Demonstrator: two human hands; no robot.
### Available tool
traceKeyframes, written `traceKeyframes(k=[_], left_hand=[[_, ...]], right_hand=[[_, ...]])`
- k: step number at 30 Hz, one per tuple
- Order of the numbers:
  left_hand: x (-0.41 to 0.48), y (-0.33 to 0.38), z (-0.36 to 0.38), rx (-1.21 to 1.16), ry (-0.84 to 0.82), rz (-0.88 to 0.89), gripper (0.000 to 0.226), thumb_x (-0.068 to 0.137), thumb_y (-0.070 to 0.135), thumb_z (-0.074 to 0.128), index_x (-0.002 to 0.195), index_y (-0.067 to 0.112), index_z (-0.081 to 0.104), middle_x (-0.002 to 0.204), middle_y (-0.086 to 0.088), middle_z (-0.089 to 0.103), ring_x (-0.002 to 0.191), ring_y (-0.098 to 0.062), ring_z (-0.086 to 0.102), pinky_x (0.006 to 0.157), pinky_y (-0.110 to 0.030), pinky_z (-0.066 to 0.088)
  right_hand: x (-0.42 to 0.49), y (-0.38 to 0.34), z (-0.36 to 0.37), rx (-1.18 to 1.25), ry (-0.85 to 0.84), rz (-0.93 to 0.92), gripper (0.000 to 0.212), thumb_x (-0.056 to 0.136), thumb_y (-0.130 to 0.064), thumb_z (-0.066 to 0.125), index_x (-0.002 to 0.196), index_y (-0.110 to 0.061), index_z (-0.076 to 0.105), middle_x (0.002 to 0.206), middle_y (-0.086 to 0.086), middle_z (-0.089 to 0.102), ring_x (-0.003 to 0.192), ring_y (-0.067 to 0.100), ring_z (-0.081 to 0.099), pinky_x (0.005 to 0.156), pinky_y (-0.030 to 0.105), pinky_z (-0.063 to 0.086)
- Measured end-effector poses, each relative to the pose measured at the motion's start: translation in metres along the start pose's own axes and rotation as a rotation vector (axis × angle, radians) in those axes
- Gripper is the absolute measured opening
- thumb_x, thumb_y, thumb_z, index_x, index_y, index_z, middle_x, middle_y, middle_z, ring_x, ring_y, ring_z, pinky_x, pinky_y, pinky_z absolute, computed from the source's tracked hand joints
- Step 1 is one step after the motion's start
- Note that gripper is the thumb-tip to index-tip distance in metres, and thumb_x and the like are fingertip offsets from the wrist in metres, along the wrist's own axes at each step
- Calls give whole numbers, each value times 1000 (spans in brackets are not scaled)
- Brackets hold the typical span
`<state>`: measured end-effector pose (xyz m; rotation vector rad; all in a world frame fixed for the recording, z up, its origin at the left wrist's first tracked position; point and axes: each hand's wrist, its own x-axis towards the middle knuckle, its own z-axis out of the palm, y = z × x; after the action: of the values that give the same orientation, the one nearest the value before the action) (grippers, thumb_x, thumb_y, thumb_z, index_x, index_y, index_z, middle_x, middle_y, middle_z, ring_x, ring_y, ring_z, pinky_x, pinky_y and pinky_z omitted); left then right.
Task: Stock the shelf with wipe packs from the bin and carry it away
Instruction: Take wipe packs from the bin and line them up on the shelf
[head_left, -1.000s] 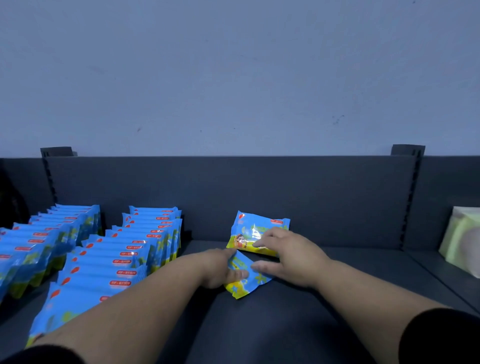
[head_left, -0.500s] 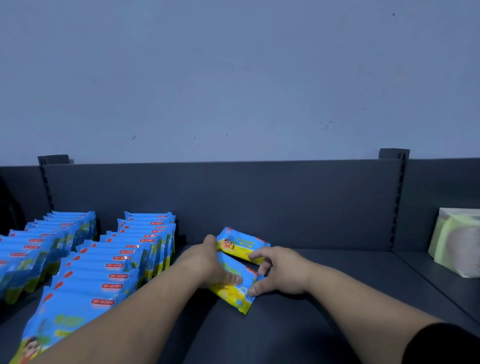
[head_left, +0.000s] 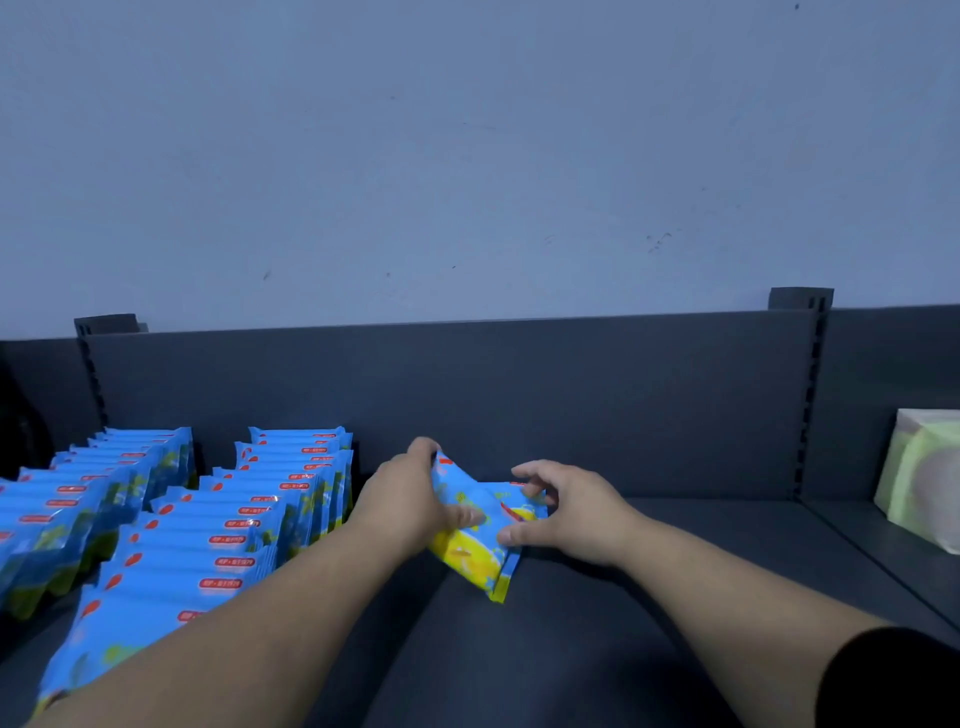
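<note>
Wipe packs (head_left: 475, 545): two, centre frame on the shelf (head_left: 597, 634), just right of the stocked rows (head_left: 208, 525). The front pack's long axis runs from upper left to lower right. Left hand (head_left: 405, 501) grips the left end and right hand (head_left: 576, 512) pinches the right edge, both equally near. Squaring likely needs the lower end swung left.

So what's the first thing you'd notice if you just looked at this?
Probably the two hands in the middle of the dark shelf: the left hand and right hand hold bright blue and yellow wipe packs between them. Next come the neat rows of blue packs standing on the left, and a pale green package at the far right.
</note>
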<state>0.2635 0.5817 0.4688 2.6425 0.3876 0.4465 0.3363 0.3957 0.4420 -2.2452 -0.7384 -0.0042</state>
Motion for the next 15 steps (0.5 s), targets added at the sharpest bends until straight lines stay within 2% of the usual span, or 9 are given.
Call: traceKeyframes(k=[3,7,9,12,15], left_hand=[[5,1,10,-137,55,-39,77,69,46,80,126,18,36,111,-2,54,94,-18,53,71,-27,41],[10,3,35,-108,-69,-137,83,73,57,71,131,11,35,130,-8,43,119,-24,48,94,-31,41],[12,2,42,-65,-164,-165,84,76,63,64,134,10,33,133,-9,47,121,-25,48,96,-32,42],[13,1,42,-8,-212,-148,82,77,68,58,133,12,33,128,-5,53,117,-24,52,93,-32,44],[10,0,42,0,-200,-82,88,76,65,62,140,16,27,131,-1,53,120,-22,51,98,-33,42]], right_hand=[[2,0,0,-17,12,-2,81,62,-47,85,133,-35,49,115,-17,55,107,3,53,94,20,42],[6,3,-2,-168,-9,30,91,67,-51,80,144,-32,35,141,-9,45,131,12,41,106,27,37],[6,5,-2,-219,-63,73,98,70,-55,77,150,-29,26,149,-6,37,135,14,36,108,27,34],[6,7,-2,-182,-116,87,99,72,-54,76,151,-29,21,150,-7,36,134,13,38,107,23,34],[5,8,3,-109,-114,37,96,71,-47,79,150,-32,25,147,-12,39,130,8,40,104,18,32]])
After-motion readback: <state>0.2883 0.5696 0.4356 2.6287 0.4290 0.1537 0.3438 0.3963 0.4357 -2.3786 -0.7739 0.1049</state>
